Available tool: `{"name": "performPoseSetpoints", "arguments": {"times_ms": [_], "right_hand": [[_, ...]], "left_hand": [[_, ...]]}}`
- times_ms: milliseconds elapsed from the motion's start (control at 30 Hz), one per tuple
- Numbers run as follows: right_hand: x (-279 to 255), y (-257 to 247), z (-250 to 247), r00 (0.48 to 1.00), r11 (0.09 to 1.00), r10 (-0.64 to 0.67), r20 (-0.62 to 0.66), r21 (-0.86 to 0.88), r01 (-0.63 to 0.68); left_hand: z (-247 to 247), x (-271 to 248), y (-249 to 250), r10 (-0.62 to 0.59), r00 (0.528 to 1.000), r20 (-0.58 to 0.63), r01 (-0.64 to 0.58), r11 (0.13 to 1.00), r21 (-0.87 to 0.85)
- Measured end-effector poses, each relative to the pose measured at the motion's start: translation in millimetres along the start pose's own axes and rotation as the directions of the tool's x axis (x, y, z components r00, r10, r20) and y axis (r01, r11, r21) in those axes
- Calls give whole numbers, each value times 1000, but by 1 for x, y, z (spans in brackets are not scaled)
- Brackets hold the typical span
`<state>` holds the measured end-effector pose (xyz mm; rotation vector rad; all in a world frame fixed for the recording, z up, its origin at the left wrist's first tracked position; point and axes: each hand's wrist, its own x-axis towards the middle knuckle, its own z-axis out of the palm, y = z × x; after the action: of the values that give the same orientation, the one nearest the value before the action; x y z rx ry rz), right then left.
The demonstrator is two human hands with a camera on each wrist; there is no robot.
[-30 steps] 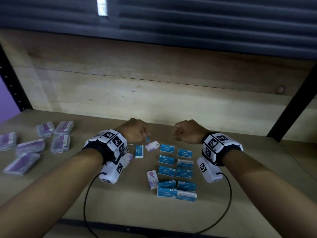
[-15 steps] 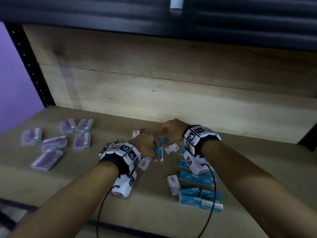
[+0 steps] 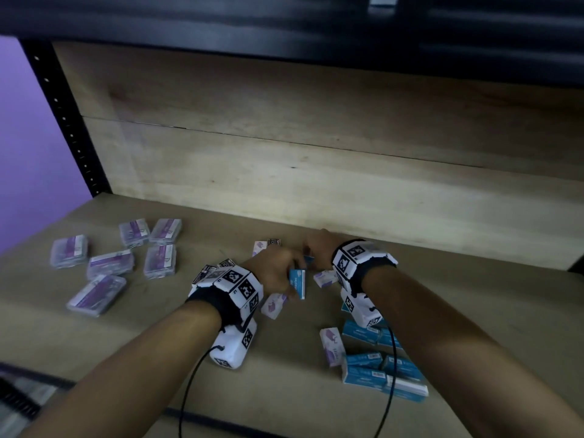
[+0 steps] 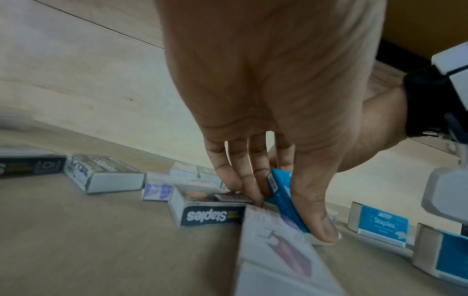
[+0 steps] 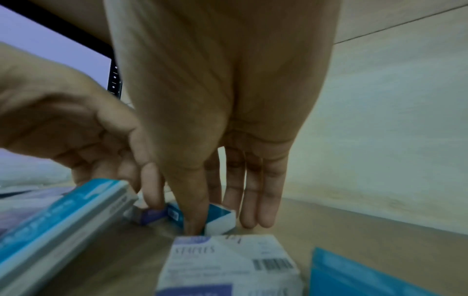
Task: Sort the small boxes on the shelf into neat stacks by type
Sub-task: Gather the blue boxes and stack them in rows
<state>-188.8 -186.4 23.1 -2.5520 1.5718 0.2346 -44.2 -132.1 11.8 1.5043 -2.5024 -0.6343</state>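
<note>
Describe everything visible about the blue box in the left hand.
The small blue cardboard staples box is a flat rectangular carton, blue with white print and a barcode on its end. It stands tilted on edge rather than lying flat. The left hand pinches it between thumb and fingers, low over the wooden shelf. A white-and-purple box lies directly beside it; contact is unclear.

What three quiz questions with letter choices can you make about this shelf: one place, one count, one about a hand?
1. Where do the clear cases lie? A: left end of the shelf. B: right end. C: on top of the blue boxes.
2. How many clear cases? A: three. B: six. C: ten.
3. What is the left hand doing? A: lying flat. B: gripping a blue staples box. C: pointing up.

Answers: A, they sit far left; B, six show in the head view; B, thumb and fingers clamp it.
</note>
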Motion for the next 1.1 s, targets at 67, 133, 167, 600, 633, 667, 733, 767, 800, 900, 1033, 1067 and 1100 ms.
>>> {"name": "performPoseSetpoints", "arguments": {"times_ms": [67, 133, 167, 600, 633, 667, 733, 767, 800, 900, 1033, 1067, 1100], "right_hand": [[0, 0, -1, 1000, 1000, -7, -7, 4, 7], [-2, 1, -2, 1000, 1000, -18, -25, 16, 19], [-3, 1, -2, 999, 1000, -23, -33, 18, 24], [-39, 18, -33, 993, 995, 2, -116, 100, 10], [-45, 25, -37, 992, 993, 18, -123, 116, -4], [-51, 33, -41, 991, 992, 39, -128, 124, -23], [-65, 47, -45, 986, 986, 101, -136, 142, -82], [-72, 54, -46, 982, 983, 130, -137, 150, -109], [-79, 61, -46, 980, 980, 148, -136, 152, -127], [-100, 81, -45, 975, 976, 183, -123, 146, -164], [-121, 100, -38, 970, 969, 222, -102, 136, -207], [-124, 104, -36, 968, 966, 231, -97, 143, -216], [-127, 108, -33, 967, 963, 238, -92, 148, -223]], "left_hand": [[-3, -2, 2, 34, 999, 20, -34, 999, 6], [-6, -3, 2, 29, 999, 38, -28, 999, -27], [-7, -3, 3, 14, 999, 38, -12, 998, -54], [-31, -3, 5, -9, 997, -76, -1, 992, -126], [-34, 0, 8, -11, 997, -80, 2, 994, -113], [-36, 3, 11, -16, 996, -87, 8, 996, -94], [-39, 11, 19, -21, 994, -109, 12, 996, -85], [-40, 15, 23, -16, 993, -116, 5, 995, -97], [-40, 19, 28, -5, 993, -122, -8, 994, -105], [-39, 32, 46, 49, 990, -132, -61, 995, -85], [-32, 49, 68, 81, 986, -146, -87, 996, -36], [-30, 53, 72, 85, 986, -143, -90, 996, -28], [-27, 57, 76, 89, 987, -134, -92, 996, -19]]}}
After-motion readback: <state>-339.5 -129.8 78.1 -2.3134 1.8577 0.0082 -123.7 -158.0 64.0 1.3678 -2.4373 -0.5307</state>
